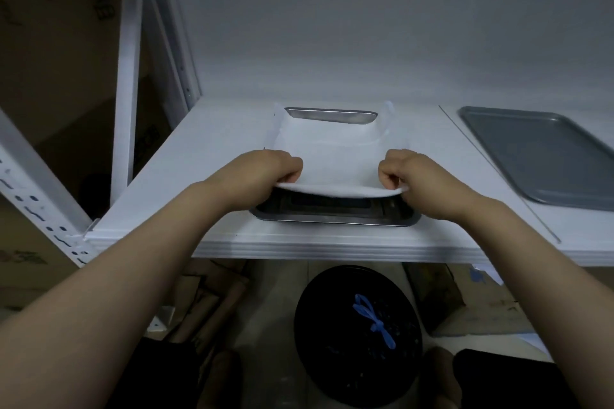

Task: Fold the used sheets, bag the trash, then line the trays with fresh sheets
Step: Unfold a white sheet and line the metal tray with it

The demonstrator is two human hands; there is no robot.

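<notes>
A white sheet (335, 156) lies over a shiny metal tray (335, 219) in the middle of the white shelf. My left hand (265, 176) pinches the sheet's near left corner and my right hand (415, 179) pinches its near right corner. The near edge is lifted off the tray, so the tray's dark inside shows beneath it. The far rim of the tray (332, 114) shows beyond the sheet. A second, grey tray (545, 156) lies bare at the right of the shelf.
A black bin bag (358, 335) tied with a blue string (375, 322) sits on the floor below the shelf edge (299, 247). White rack posts (128, 76) stand at the left. Cardboard lies on the floor.
</notes>
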